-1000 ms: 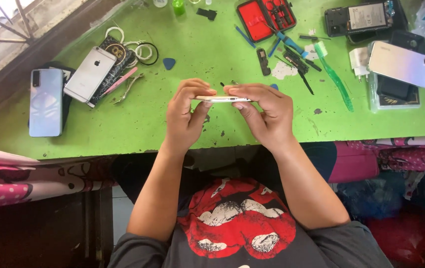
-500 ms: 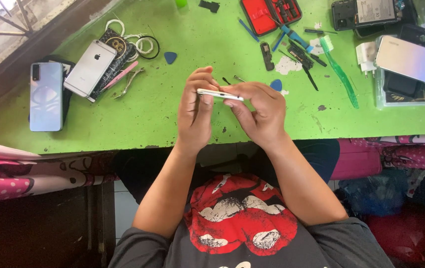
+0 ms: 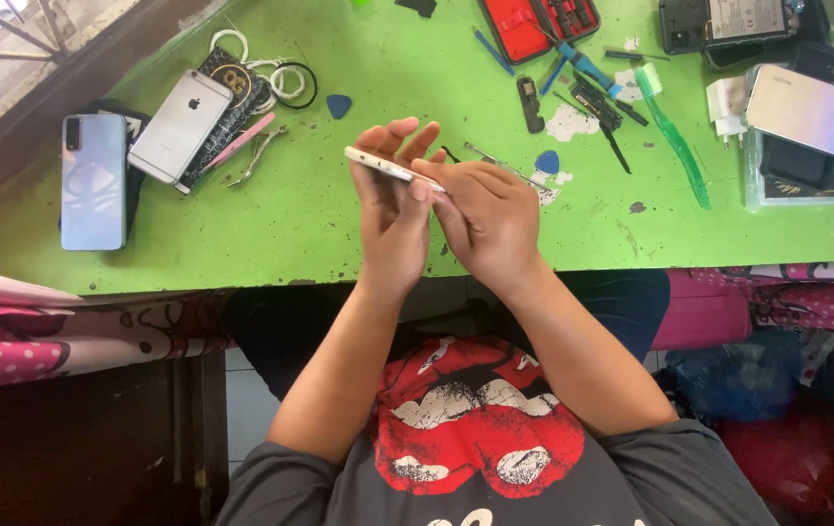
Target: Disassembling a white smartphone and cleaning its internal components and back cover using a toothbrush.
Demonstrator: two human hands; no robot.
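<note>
holding a thin white phone (image 3: 390, 167) edge-on above the green tabletop (image 3: 320, 224), tilted so its far end points up and left. my left hand (image 3: 393, 209) has its grip clamped around the phone from below, fingers wrapped behind. my right hand (image 3: 485, 214) pinches its near end, thumb pressed on the edge.

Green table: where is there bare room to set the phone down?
Bare green table lies between the light blue phone and the left hand, and along the near edge right of the right hand. The far right, around the red tool case, is crowded.
</note>
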